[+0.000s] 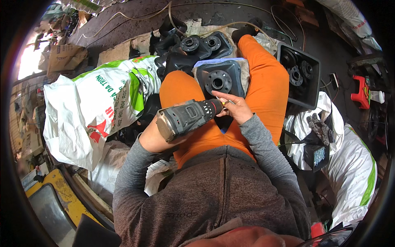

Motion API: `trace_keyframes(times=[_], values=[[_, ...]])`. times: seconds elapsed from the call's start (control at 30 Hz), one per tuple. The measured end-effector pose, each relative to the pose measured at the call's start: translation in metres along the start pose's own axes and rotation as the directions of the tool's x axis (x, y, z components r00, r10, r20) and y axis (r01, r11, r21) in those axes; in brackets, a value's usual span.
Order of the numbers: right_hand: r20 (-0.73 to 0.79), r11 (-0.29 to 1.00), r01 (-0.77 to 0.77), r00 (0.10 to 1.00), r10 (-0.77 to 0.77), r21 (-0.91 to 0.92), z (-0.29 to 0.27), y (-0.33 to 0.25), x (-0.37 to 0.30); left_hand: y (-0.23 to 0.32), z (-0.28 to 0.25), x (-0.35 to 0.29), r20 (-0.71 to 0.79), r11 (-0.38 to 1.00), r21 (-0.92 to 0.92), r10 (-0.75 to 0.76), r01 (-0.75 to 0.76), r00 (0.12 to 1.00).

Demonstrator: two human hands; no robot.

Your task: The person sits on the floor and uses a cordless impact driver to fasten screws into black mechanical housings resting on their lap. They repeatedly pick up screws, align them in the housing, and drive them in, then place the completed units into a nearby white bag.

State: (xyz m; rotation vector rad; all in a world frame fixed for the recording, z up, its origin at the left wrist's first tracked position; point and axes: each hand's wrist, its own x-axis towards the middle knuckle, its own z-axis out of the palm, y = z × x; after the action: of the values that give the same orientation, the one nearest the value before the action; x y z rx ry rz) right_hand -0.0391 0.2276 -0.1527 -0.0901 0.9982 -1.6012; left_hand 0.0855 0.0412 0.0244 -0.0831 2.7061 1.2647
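My left hand (155, 138) is wrapped round a grey and black cordless drill (187, 117) from beneath, its grip mostly hidden. The drill points to the right across my lap. At its chuck, my right hand (238, 109) pinches the short bit (222, 101), which has a yellowish part; its exact shape is too small to tell. Just beyond, between my knees, rests a black square plastic part with a round, holed flange (218, 81), standing on a padded support.
More black flanged parts (193, 44) are piled beyond my left knee. A grey bin (314, 82) with similar parts stands to the right. A large white sack (88, 109) lies left, another sack (356, 177) right. A hose (210, 31) crosses the floor; a red stool (360, 92) is far right.
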Motion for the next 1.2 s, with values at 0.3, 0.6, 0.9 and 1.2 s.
trace_keyframes(times=[0.3, 0.6, 0.9, 1.2], values=[[-0.041, 0.995, -0.066, 0.997, 0.069, 0.074, -0.005, 0.004, 0.000, -0.003, -0.012, -0.011, -0.028, 0.998, -0.006, 0.060, -0.060, 0.998], [0.090, 0.775, -0.065, 0.996, 0.010, 0.629, 0.000, 0.010, -0.006, -0.014, -0.014, -0.024, 0.058, 0.986, -0.061, -0.149, 0.152, 0.987], [0.155, 0.730, -0.189, 0.981, 0.114, 0.656, -0.002, 0.013, 0.014, -0.018, -0.018, -0.011, 0.013, 0.999, 0.023, -0.036, 0.035, 0.999], [-0.206, 0.945, -0.050, 0.971, 0.122, 0.325, -0.006, 0.010, 0.019, -0.025, -0.018, 0.005, 0.034, 0.990, 0.005, -0.142, 0.142, 0.989]])
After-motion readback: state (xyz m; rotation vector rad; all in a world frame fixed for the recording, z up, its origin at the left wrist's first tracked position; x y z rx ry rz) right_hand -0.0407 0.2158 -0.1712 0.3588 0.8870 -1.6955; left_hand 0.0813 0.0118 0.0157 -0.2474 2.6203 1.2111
